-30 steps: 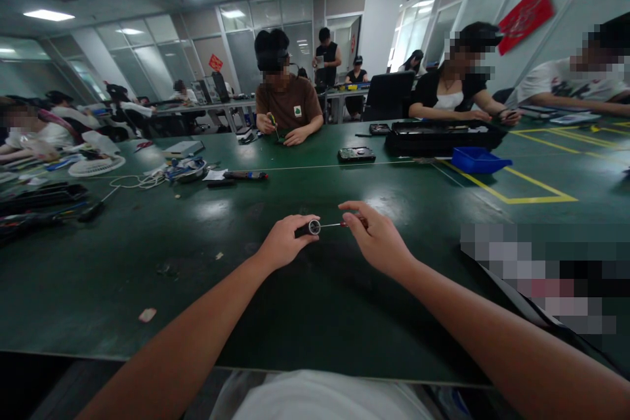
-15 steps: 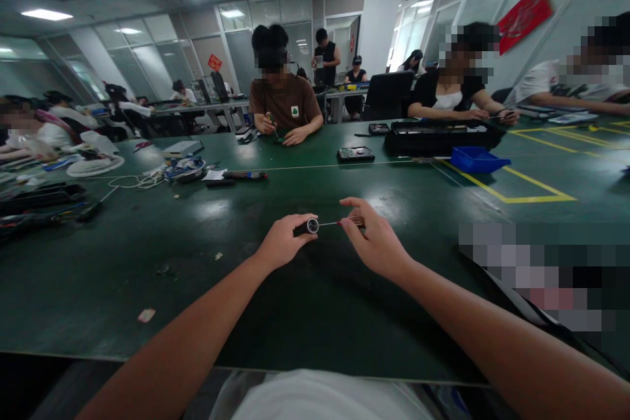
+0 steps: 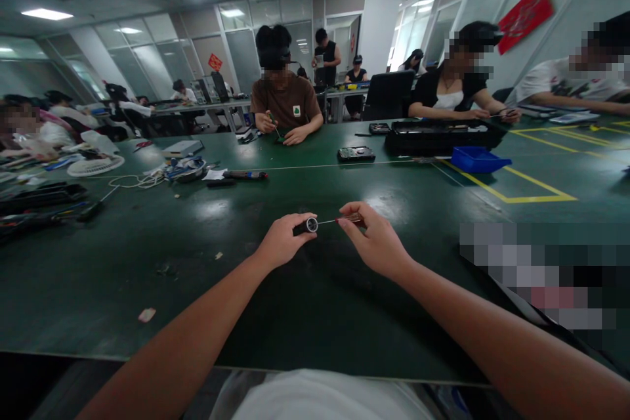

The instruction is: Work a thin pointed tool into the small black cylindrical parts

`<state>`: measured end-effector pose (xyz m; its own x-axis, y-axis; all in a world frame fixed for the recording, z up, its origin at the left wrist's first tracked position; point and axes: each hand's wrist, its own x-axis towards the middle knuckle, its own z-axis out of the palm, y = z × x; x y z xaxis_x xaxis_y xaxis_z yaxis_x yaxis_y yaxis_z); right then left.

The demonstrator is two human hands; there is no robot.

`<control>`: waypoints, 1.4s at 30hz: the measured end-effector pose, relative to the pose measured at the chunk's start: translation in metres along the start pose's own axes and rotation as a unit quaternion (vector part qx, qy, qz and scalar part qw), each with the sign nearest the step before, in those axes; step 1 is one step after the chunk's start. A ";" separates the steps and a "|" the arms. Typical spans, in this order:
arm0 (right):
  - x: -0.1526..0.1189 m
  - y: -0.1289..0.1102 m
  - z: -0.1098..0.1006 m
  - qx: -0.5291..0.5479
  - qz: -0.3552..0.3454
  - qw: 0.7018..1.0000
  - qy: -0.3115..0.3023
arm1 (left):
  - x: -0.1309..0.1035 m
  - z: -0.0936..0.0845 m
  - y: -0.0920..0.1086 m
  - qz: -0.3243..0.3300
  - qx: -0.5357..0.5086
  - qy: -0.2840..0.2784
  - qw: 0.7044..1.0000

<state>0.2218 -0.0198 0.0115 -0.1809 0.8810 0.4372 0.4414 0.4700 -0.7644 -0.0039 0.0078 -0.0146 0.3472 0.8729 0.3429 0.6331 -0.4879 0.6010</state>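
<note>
My left hand (image 3: pixel 284 240) grips a small black cylindrical part (image 3: pixel 311 225) with a silvery ring at its end, just above the table. Its exact kind is unclear. My right hand (image 3: pixel 370 236) is closed round the handle of a screwdriver (image 3: pixel 350 218), thumb below and fingers above. The thin metal shaft points left, and its tip meets the right side of the black part. Whether the tip sits in a screw is too small to make out.
Across the green table (image 3: pixel 315 315) a person in a brown shirt (image 3: pixel 285 105) works. A hard drive (image 3: pixel 356 153), a blue tray (image 3: pixel 477 159) and a long black casing (image 3: pixel 443 136) lie beyond my hands. A pen-like tool (image 3: pixel 245 175) and tangled cables (image 3: pixel 184 169) are further left.
The raised fingers of my right hand have closed down onto the screwdriver handle. The black part in my left hand has hardly moved.
</note>
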 end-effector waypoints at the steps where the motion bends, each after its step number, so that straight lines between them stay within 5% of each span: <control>1: 0.001 0.001 0.001 0.016 0.018 1.000 0.001 | 0.000 0.000 0.001 -0.003 0.002 0.001 1.000; 9: 0.015 0.020 0.006 0.256 0.174 0.945 0.102 | 0.002 -0.005 0.013 0.030 0.059 -0.019 0.998; 20: 0.008 0.005 0.001 0.073 0.098 0.991 0.058 | 0.001 -0.005 0.014 0.017 0.054 -0.028 0.998; 42: 0.006 0.002 -0.007 -0.094 0.103 0.986 0.089 | 0.000 -0.006 0.012 0.026 0.046 -0.020 0.998</control>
<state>0.2279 -0.0135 0.0159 0.0803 0.9251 0.3711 0.6115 0.2483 -0.7513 -0.0004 0.0020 -0.0027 0.4078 0.8468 0.3416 0.6734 -0.5315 0.5138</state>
